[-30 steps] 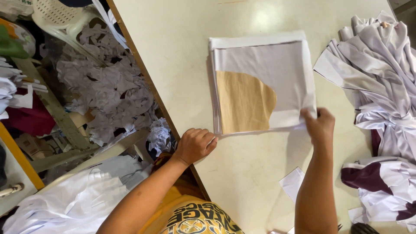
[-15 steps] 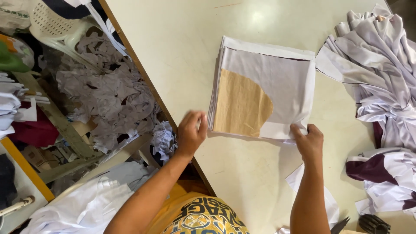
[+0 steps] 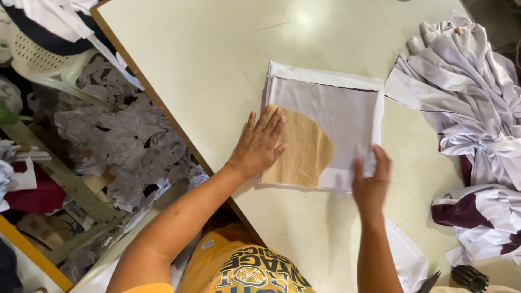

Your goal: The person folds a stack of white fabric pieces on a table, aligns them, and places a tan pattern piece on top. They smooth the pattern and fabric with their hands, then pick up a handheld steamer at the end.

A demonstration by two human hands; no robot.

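Fabric stack (image 3: 331, 114) under both hands, garment heap (image 3: 472, 103) just right

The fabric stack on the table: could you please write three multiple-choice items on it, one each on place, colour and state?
1. Where does the left hand lie?
A. on the tan pattern piece
B. on the heap of clothes
C. off the table

2. What colour is the fabric stack?
A. red
B. white
C. green

3. How is the right hand?
A. in a fist, off the stack
B. holding scissors
C. fingers on the stack's near right corner

Answers: A, its palm lies flat on the tan piece; B, the layers look white; C, its fingers overlap that corner.
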